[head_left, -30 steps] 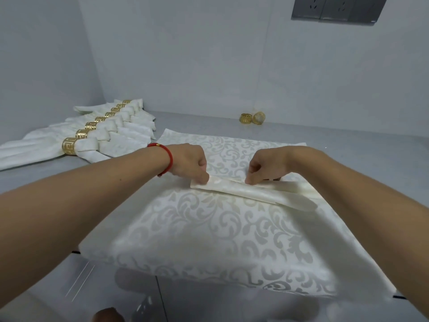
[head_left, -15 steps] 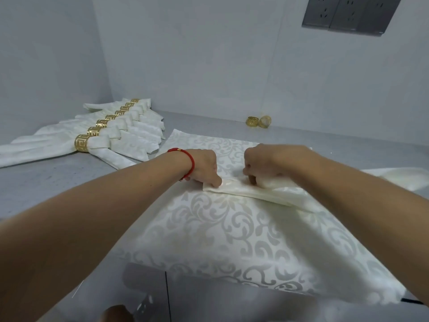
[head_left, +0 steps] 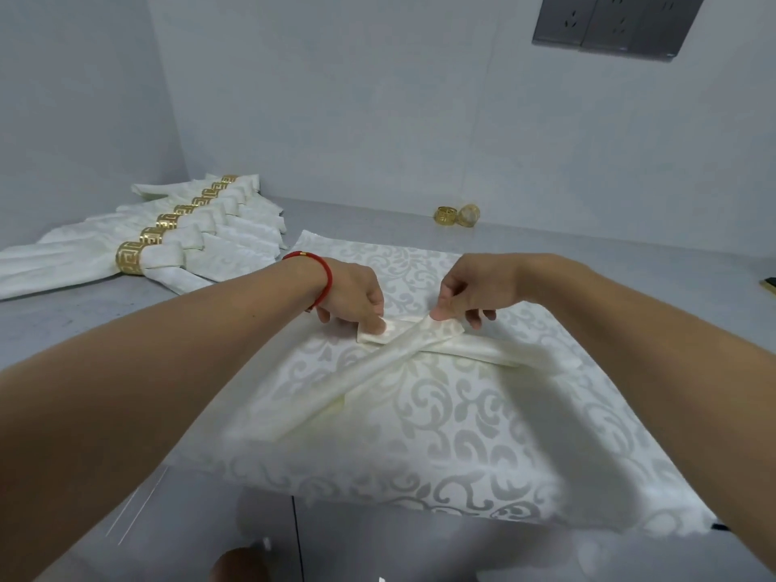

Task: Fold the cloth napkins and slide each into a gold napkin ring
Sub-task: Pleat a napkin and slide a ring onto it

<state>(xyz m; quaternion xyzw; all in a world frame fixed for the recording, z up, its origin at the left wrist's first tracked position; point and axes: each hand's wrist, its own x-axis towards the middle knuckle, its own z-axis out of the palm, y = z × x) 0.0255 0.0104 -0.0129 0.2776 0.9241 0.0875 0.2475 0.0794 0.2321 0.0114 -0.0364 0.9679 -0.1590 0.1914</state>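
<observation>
Already, ringed napkins lay beyond the left hand, while both it and the right hand pinched a half-folded napkin, two rings waiting.

The cream damask cloth napkin strip has a soft sheen; far left, the shiny gold fretwork metal rings gleam; the grey tabletop looks smooth, matt.

Both arms extended forward, hands close together.
Left hand fingers curled, thumb pressing down; right hand pinching with thumb and forefinger, other fingers curled.
</observation>
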